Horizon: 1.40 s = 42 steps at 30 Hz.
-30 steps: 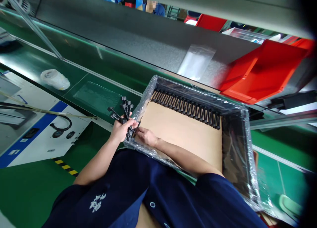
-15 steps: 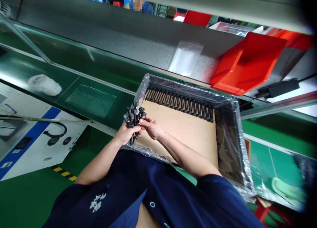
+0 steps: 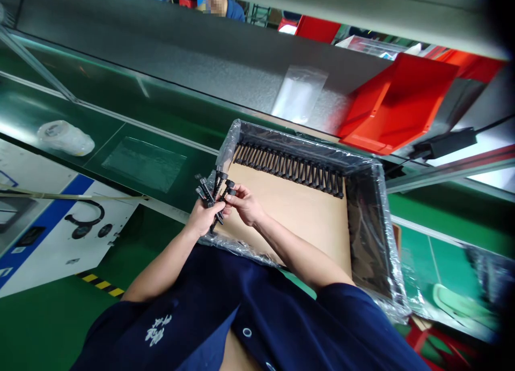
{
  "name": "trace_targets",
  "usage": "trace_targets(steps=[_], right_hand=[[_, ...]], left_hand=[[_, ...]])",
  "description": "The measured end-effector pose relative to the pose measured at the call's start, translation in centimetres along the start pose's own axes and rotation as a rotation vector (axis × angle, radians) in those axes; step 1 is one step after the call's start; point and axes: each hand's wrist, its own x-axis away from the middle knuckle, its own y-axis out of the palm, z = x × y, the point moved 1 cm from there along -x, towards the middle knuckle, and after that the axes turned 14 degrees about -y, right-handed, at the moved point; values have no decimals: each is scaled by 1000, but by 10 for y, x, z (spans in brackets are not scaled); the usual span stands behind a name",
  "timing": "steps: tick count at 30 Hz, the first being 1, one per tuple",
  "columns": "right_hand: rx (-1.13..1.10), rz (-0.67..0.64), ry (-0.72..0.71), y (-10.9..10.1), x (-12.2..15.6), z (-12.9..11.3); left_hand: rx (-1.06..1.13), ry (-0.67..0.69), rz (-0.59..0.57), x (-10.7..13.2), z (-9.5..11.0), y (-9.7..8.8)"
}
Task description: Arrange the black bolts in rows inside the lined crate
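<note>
Nearest is the person's navy shirt (image 3: 257, 301), with bare forearms reaching past it. The left hand (image 3: 204, 214) grasps a bunch of black parts (image 3: 220, 176), their knobbed ends fanned upward, above the near left corner of a box (image 3: 368, 226) lined with clear plastic. The right hand (image 3: 245, 203) meets the bunch from the other side, thumb and fingers seemingly pinching one part, though the overlap makes this hard to tell. Inside the box lies a flat brown sheet (image 3: 293, 215); along its far edge runs a close-set row of black parts (image 3: 289, 169). Left of the box, a flat clear bag (image 3: 145, 161) and a whitish wrapped roll (image 3: 66, 138) lie on the green counter (image 3: 105, 125). Beyond, a grey shelf (image 3: 161, 43) carries a translucent bag (image 3: 300, 94), with a red bin (image 3: 402, 102) to its right. Farthest off, a co-worker's blue sleeve (image 3: 235, 10) shows.
</note>
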Motion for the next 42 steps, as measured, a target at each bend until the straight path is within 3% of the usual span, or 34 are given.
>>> trace_targets(steps=[4, 7, 12, 16, 19, 24, 30, 32, 35, 38, 42], right_hand=[[50, 201, -81, -11, -8, -7], [117, 250, -46, -32, -18, -7], [357, 207, 164, -56, -21, 29], [513, 137, 262, -50, -14, 67], [615, 41, 262, -44, -11, 80], [668, 48, 247, -47, -17, 64], [767, 86, -121, -56, -28, 5], [750, 79, -97, -60, -29, -2], [691, 71, 79, -65, -29, 8], [772, -11, 207, -64, -22, 33], [1025, -223, 99, -54, -12, 62]], left_hand=[[101, 69, 70, 1, 3, -3], [216, 136, 143, 4, 14, -12], [286, 210, 224, 6, 25, -27], [279, 181, 204, 5, 19, -26], [243, 126, 147, 6, 13, -23], [232, 102, 131, 8, 10, -25], [246, 104, 148, 4, 9, -27], [245, 99, 150, 2, 7, -26], [222, 98, 131, -1, 5, -24], [185, 98, 107, -2, 4, -24], [149, 97, 130, -2, 5, -24]])
